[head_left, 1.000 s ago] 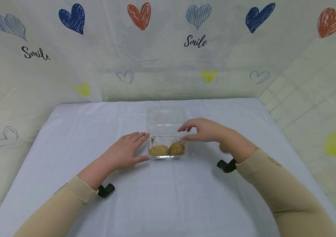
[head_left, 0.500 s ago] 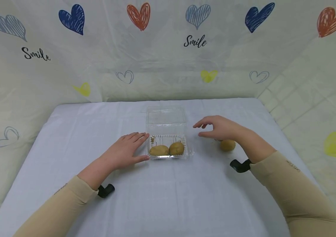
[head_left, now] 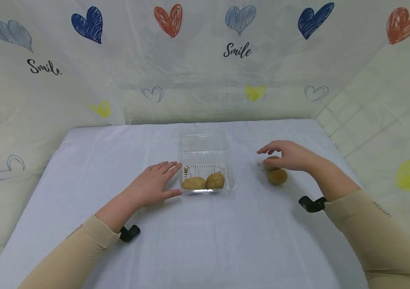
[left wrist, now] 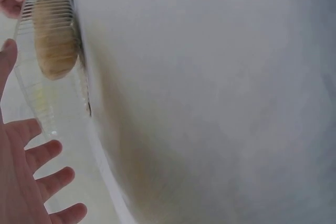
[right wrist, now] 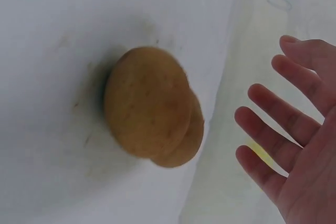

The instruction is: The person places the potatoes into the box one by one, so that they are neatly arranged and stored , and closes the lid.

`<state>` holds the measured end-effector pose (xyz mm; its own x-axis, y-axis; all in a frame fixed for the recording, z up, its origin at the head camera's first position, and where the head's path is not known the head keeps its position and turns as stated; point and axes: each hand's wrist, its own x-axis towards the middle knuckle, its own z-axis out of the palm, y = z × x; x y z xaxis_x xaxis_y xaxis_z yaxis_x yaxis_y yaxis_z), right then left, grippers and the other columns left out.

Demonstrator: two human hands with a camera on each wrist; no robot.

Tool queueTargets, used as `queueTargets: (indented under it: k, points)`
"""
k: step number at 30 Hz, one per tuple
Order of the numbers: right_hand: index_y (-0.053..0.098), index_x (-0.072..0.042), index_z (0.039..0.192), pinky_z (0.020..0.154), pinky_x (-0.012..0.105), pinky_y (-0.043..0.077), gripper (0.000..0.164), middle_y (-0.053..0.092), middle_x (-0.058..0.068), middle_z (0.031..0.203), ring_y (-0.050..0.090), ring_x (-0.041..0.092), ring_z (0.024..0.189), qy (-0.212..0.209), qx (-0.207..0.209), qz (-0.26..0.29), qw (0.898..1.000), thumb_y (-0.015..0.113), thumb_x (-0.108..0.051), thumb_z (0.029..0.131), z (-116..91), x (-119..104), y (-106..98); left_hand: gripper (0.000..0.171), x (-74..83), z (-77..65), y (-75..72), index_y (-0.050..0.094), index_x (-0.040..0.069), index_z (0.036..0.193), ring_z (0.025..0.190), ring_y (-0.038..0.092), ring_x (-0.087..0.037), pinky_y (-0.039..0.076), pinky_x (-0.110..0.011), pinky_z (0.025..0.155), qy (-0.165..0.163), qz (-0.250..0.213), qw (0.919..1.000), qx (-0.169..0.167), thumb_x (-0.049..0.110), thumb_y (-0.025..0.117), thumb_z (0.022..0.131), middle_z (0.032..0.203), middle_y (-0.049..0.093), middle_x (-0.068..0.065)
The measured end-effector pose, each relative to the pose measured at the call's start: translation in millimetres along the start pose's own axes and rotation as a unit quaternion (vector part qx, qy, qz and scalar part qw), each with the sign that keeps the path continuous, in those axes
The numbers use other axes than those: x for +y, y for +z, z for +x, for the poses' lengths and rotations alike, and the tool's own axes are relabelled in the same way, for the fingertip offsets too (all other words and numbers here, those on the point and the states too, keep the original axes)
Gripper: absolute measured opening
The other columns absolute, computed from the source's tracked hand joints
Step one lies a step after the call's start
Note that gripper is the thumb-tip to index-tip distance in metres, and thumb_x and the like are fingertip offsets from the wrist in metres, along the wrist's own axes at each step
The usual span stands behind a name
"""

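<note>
A clear plastic clamshell box (head_left: 205, 168) stands with its lid folded back in the middle of the table. Two potatoes, a long one (head_left: 194, 183) and a rounder one (head_left: 215, 181), lie side by side along its near side. My left hand (head_left: 153, 185) has its fingers spread, thumb and fingertips right at the box's left edge. Over two more potatoes to the right of the box, my right hand (head_left: 289, 155) hovers with relaxed fingers and nothing in it. The nearer potato (head_left: 278, 177) shows fully; the farther one (right wrist: 181, 148) is partly hidden.
A white cloth covers the table (head_left: 190, 241). Small dark specks lie on the cloth around the right-hand potatoes. Behind the table hangs a pale curtain (head_left: 197, 72) printed with hearts. Each wrist carries a black camera mount (head_left: 130, 233).
My right hand has moved from the box's right edge rightward to above the two loose potatoes, uncovering the nearer one. My left hand has stayed at the box.
</note>
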<state>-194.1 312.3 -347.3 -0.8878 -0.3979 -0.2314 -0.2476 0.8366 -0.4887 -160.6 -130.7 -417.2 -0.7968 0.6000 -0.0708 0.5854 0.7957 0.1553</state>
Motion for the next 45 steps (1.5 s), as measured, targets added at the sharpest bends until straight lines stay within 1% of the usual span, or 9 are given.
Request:
queueTargets:
  k: [3,7,12,16,21,26,33,39,45]
  points:
    - [0.064,-0.02,0.133,0.096,0.052,0.044,0.043,0.059,0.01,0.127,0.05,0.032,0.12,0.009,0.006,-0.005,1.0,0.068,-0.039,0.094,-2.6,7.4,-0.1,0.09,-1.7,0.4,1.7,0.021,0.023,0.16,0.146,0.027,-0.029,0.025,-0.051,0.117,-0.007,0.005,0.9999,-0.007,0.074,0.046,0.09,0.161,0.029,-0.003]
    - [0.064,-0.018,0.132,0.099,0.055,0.042,0.043,0.058,0.011,0.132,0.048,0.034,0.124,0.017,0.009,-0.007,1.0,0.07,-0.036,0.093,-4.3,14.5,0.5,0.091,-3.1,-0.9,2.2,0.018,0.024,0.16,0.147,0.026,-0.028,0.026,-0.051,0.117,-0.013,0.006,0.9998,-0.012,0.075,0.045,0.09,0.162,0.026,-0.003]
    - [0.063,-0.016,0.133,0.104,0.059,0.038,0.047,0.054,0.011,0.139,0.044,0.035,0.131,0.016,0.013,-0.01,1.0,0.07,-0.038,0.093,-5.4,23.6,1.8,0.091,-2.2,-2.5,0.5,0.018,0.024,0.16,0.147,0.026,-0.028,0.027,-0.052,0.116,-0.008,-0.001,0.9999,-0.008,0.076,0.043,0.09,0.162,0.025,-0.003]
    - [0.062,-0.015,0.134,0.106,0.06,0.036,0.047,0.052,0.012,0.142,0.042,0.037,0.133,0.013,0.008,-0.01,1.0,0.07,-0.036,0.094,-4.3,30.8,4.6,0.09,-1.6,-2.4,-0.8,0.019,0.025,0.16,0.147,0.026,-0.028,0.028,-0.051,0.116,-0.007,0.003,0.9999,-0.007,0.077,0.042,0.09,0.162,0.024,-0.003]
    - [0.061,-0.014,0.136,0.105,0.061,0.036,0.044,0.051,0.013,0.143,0.043,0.038,0.132,0.014,-0.006,-0.012,1.0,0.067,-0.032,0.096,-2.6,35.4,7.4,0.09,-2.6,-3.1,-1.4,0.02,0.026,0.16,0.147,0.026,-0.028,0.028,-0.052,0.116,-0.007,0.008,0.9999,-0.006,0.077,0.041,0.09,0.162,0.024,-0.002]
    - [0.06,-0.015,0.138,0.104,0.061,0.037,0.047,0.051,0.014,0.144,0.044,0.039,0.13,0.027,-0.017,-0.011,0.999,0.066,-0.035,0.096,-0.9,40.0,8.2,0.088,-4.2,-1.3,-0.8,0.021,0.027,0.16,0.147,0.026,-0.029,0.027,-0.052,0.116,-0.001,0.013,0.9999,-0.001,0.078,0.038,0.09,0.163,0.023,-0.001]
    - [0.058,-0.016,0.14,0.102,0.061,0.039,0.052,0.051,0.014,0.143,0.046,0.038,0.128,0.041,-0.031,-0.006,0.999,0.066,-0.041,0.095,2.2,46.9,9.1,0.087,-4.1,-0.3,-2.4,0.022,0.028,0.159,0.147,0.025,-0.028,0.027,-0.052,0.116,0.0,0.014,0.9999,-0.003,0.077,0.04,0.09,0.163,0.022,0.002]
    - [0.059,-0.017,0.139,0.095,0.056,0.044,0.051,0.054,0.013,0.139,0.049,0.035,0.123,0.04,-0.035,-0.01,0.999,0.067,-0.041,0.095,4.0,50.1,9.2,0.087,-5.0,0.6,-2.0,0.021,0.029,0.16,0.148,0.024,-0.028,0.027,-0.052,0.116,0.0,0.015,0.9999,-0.005,0.079,0.037,0.09,0.164,0.019,0.004]
    - [0.059,-0.017,0.14,0.094,0.054,0.045,0.05,0.056,0.013,0.137,0.05,0.036,0.122,0.037,-0.045,-0.002,0.998,0.067,-0.038,0.095,6.7,49.7,10.5,0.088,-6.2,1.8,-2.3,0.021,0.029,0.16,0.148,0.024,-0.028,0.026,-0.052,0.116,-0.002,0.014,0.9999,-0.009,0.079,0.038,0.089,0.165,0.017,0.006]
